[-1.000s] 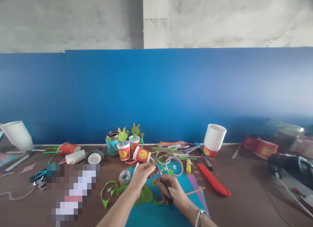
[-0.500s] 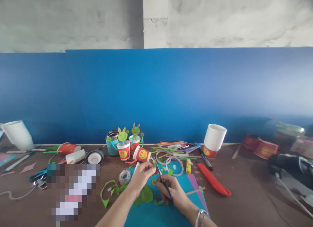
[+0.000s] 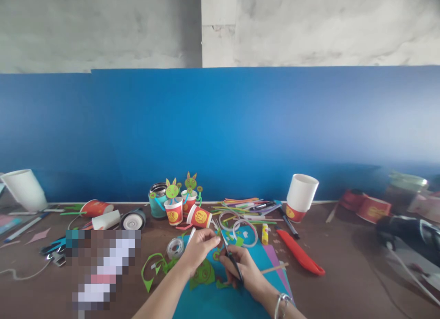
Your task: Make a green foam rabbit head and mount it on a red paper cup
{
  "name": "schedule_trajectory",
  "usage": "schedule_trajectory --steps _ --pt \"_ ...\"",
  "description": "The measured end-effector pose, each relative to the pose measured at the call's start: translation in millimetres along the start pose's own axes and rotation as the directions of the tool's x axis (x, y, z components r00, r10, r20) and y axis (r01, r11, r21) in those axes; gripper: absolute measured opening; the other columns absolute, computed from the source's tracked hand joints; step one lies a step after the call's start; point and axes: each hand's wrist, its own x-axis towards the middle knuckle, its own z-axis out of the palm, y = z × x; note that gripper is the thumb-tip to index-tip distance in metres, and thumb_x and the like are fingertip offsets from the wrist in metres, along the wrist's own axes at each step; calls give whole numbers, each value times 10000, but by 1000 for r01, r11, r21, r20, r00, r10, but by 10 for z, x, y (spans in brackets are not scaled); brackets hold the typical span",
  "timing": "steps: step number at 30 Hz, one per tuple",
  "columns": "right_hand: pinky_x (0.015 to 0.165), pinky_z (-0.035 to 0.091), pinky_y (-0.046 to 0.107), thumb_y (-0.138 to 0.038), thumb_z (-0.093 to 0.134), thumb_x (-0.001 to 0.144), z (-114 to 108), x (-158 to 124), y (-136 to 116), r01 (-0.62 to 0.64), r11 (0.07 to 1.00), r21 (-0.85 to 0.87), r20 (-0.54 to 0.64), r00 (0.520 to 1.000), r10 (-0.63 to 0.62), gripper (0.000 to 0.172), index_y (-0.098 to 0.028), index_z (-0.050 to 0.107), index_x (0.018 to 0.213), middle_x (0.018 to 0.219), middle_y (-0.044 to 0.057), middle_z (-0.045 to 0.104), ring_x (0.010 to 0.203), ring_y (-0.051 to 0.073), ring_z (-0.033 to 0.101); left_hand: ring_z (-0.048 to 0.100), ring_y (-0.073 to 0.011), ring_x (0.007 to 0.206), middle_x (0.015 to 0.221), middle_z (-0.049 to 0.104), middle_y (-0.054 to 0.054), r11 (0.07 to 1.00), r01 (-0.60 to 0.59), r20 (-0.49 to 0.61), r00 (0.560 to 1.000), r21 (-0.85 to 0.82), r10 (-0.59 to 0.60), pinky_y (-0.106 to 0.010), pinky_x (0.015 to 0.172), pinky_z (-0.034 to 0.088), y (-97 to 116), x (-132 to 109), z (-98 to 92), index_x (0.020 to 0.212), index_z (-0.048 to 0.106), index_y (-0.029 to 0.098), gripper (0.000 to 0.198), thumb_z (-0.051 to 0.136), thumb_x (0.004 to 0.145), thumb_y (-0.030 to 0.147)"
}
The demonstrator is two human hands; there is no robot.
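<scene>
In my right hand (image 3: pixel 240 266) is a pair of scissors (image 3: pixel 234 262), the blades pointing away from me and the fingers wrapped round the dark handles. My left hand (image 3: pixel 202 245) is closed in a pinch close to the blades; whatever sits between its fingertips is too small to make out. Below both hands lies a blue sheet (image 3: pixel 220 305). On it a green paper piece with a drawn face (image 3: pixel 204 273) rests partly under my left wrist, and green scraps (image 3: pixel 239 241) are scattered beyond my hands.
Left of my hands are a tape roll (image 3: pixel 175 248) and a cut green paper strip (image 3: pixel 148 280). Behind stand paper cups with green rabbit figures (image 3: pixel 173 211). A glue stick (image 3: pixel 265 234), a red pouch (image 3: pixel 299 252) and stacked cups (image 3: pixel 302 193) are to the right.
My left hand has shifted very slightly to the right, towards the scissors. My right hand looks the same, and the things on the table have stayed put.
</scene>
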Motion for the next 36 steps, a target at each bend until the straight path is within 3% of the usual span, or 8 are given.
schedule_trajectory --steps 14,18,22,27,36 --pt "279 242 148 -334 625 698 28 -10 -44 14 1000 -17 -23 1000 -15 207 -157 535 638 321 -85 453 248 38 329 438 -128 580 552 517 33 1000 1 7 1000 15 -1 -251 603 336 21 -5 -7 575 532 180 216 592 677 361" --pt "279 268 153 -376 647 691 -5 13 -6 -8 998 55 -84 996 13 244 -152 557 730 343 -78 487 258 53 370 435 -125 566 551 511 37 998 -9 28 1000 65 7 -248 583 326 -19 1 -28 584 541 181 185 556 697 327" --pt "291 273 149 -420 649 699 -59 36 37 33 988 151 -174 985 -7 357 -154 548 915 395 -69 534 287 67 419 475 -142 579 559 549 25 988 -32 123 992 151 14 -254 588 334 -50 -33 -35 574 582 185 142 555 685 271" --pt "306 319 154 -427 668 675 -60 50 61 21 992 121 -184 983 1 309 -156 537 744 374 -69 503 288 55 399 480 -149 563 523 552 24 968 -77 244 970 238 17 -250 559 333 -51 -82 -8 508 591 192 118 597 624 211" --pt "307 331 169 -410 672 660 -54 54 57 22 998 61 -203 979 -9 290 -160 536 717 378 -66 510 279 60 396 493 -154 626 594 559 18 988 -40 103 994 149 24 -258 606 352 -105 -12 -25 606 588 181 63 591 645 231"
